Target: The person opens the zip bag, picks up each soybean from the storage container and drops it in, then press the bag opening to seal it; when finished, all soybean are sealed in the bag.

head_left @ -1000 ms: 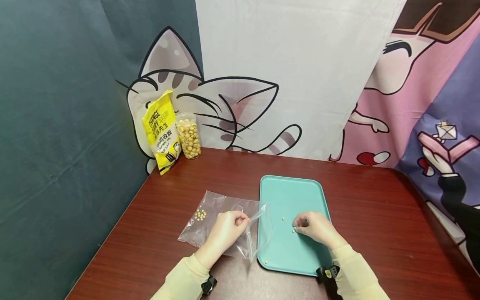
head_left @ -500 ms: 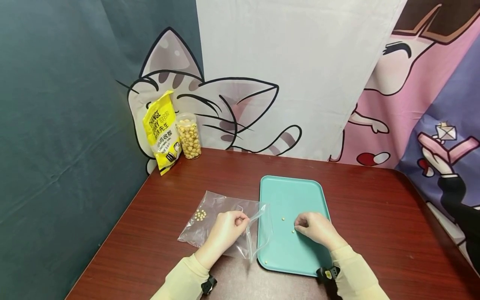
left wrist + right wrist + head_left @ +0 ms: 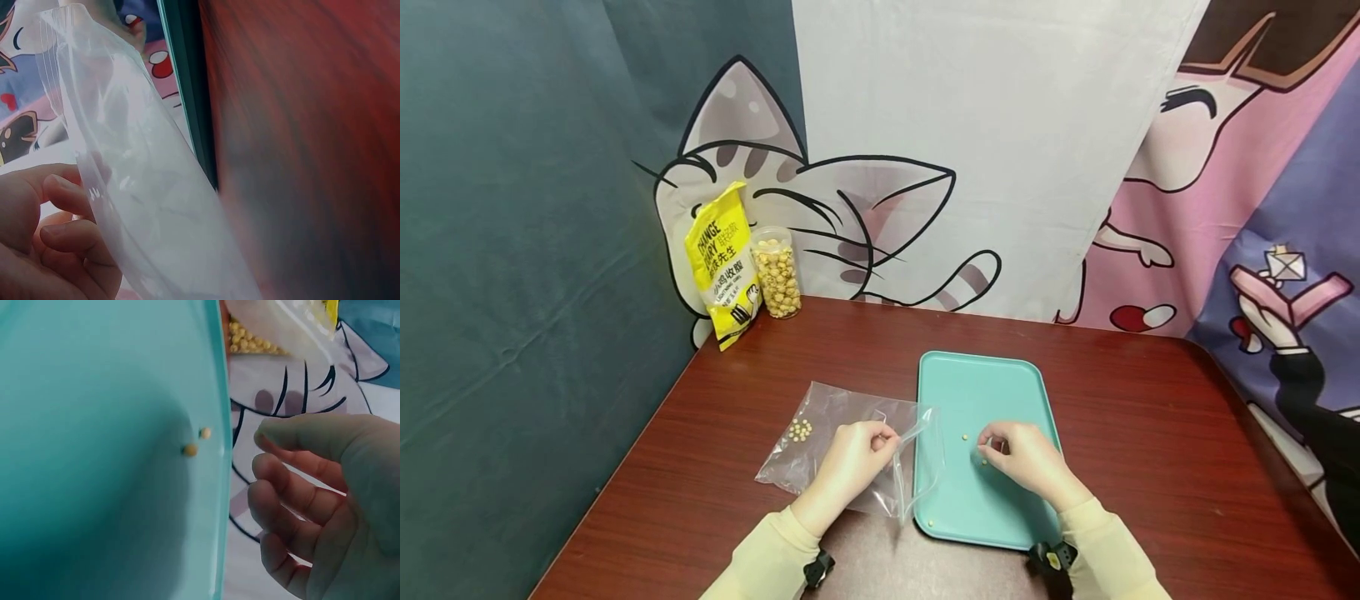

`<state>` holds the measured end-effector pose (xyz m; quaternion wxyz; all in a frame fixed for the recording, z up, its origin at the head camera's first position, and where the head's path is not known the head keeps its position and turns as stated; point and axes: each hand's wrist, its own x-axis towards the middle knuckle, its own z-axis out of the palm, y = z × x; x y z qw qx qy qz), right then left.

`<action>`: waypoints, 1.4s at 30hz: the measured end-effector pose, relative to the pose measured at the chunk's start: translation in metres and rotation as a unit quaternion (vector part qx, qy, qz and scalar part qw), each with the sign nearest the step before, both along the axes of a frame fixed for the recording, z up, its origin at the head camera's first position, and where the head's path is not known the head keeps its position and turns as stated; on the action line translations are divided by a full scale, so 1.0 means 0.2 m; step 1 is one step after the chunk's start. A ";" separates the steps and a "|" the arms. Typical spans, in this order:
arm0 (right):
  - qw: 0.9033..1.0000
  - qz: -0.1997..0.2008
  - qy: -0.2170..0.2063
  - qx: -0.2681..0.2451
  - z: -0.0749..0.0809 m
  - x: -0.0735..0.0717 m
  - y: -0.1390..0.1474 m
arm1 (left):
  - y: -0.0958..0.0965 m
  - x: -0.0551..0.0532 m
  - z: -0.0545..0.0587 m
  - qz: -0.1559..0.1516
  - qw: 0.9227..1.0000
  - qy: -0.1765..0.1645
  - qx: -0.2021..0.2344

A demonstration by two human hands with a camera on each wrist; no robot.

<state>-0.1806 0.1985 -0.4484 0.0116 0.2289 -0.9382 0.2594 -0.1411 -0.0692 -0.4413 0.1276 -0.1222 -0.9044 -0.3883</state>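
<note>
My left hand (image 3: pixel 859 450) pinches the mouth edge of a clear zip-lock bag (image 3: pixel 880 408), which lies flat to the left with its mouth over the teal tray (image 3: pixel 943 375). A small cluster of soybeans (image 3: pixel 800 430) sits at the bag's far left end. Over the tray, my right hand (image 3: pixel 1024 458) has its thumb and index finger brought together on a soybean hidden between the fingertips. Below those fingers lies a loose soybean (image 3: pixel 984 462), with another soybean (image 3: pixel 965 437) a little to the left. One more soybean (image 3: pixel 931 523) rests at the tray's near left corner.
At the back left of the dark red table (image 3: pixel 865 333) a yellow snack bag (image 3: pixel 726 267) leans upright. Next to it stands a clear jar (image 3: pixel 777 275) full of yellow pieces. Printed cloth (image 3: pixel 1000 108) hangs behind the table.
My right hand has lifted off the tray and shifted slightly left, taking the soybean that was at its fingertips. My left hand and the bag stay as they were.
</note>
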 end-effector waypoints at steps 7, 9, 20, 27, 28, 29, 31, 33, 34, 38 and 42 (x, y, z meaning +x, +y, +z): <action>0.998 0.041 0.036 -0.019 0.03 0.03 -0.06 | 0.00 0.00 0.00 -0.001 1.000 0.000 -0.001; 0.998 0.051 0.043 -0.020 0.05 0.05 -0.08 | 0.00 0.00 0.00 -0.002 1.000 0.000 -0.001; 0.987 0.117 0.089 -0.070 0.13 0.13 -0.19 | 0.00 0.00 0.01 0.000 1.000 0.004 -0.006; 0.981 0.144 0.102 -0.082 0.13 0.14 -0.24 | 0.01 0.01 0.01 -0.004 1.000 0.001 -0.003; 0.981 0.143 0.104 -0.086 0.13 0.14 -0.24 | 0.01 0.01 0.01 -0.005 1.000 0.000 -0.004; 0.980 0.141 0.103 -0.091 0.12 0.14 -0.24 | 0.01 0.01 0.01 -0.005 1.000 0.000 -0.004; 0.981 0.130 0.101 -0.104 0.11 0.14 -0.23 | 0.01 0.01 0.01 -0.004 1.000 -0.002 -0.004; 0.982 0.115 0.100 -0.113 0.10 0.14 -0.22 | 0.01 0.01 0.01 -0.003 1.000 -0.004 -0.003; 0.983 0.105 0.099 -0.115 0.10 0.14 -0.22 | 0.00 0.01 0.01 -0.003 1.000 -0.004 -0.002; 0.988 0.065 0.094 -0.100 0.09 0.13 -0.18 | 0.00 0.01 0.01 -0.003 1.000 -0.003 -0.002; 0.993 0.028 0.084 -0.075 0.08 0.12 -0.14 | 0.00 0.00 0.01 -0.003 1.000 0.000 -0.003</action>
